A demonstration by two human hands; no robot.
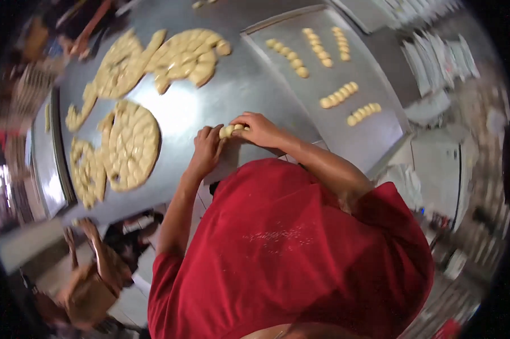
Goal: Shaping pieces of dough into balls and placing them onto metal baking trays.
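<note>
A short row of pale dough balls (pixel 230 131) is held at the near edge of the steel table (pixel 190 116). My left hand (pixel 207 144) has its fingers curled at the row's left end. Over the right end, my right hand (pixel 257 130) closes from above and hides part of the dough. On the metal tray (pixel 371 70) to the right lie several similar rows, among them a slanted one (pixel 338 95) and a shorter one (pixel 364 113) closest to my right arm.
Cut, shiny dough slabs spread over the table's left side, including a round one (pixel 132 144) and a far one (pixel 190 53). Another person (pixel 91 288) stands at the lower left; someone's hands (pixel 80 46) reach in at the far left. Stacked white sheets or bags (pixel 439 59) lie beyond the tray.
</note>
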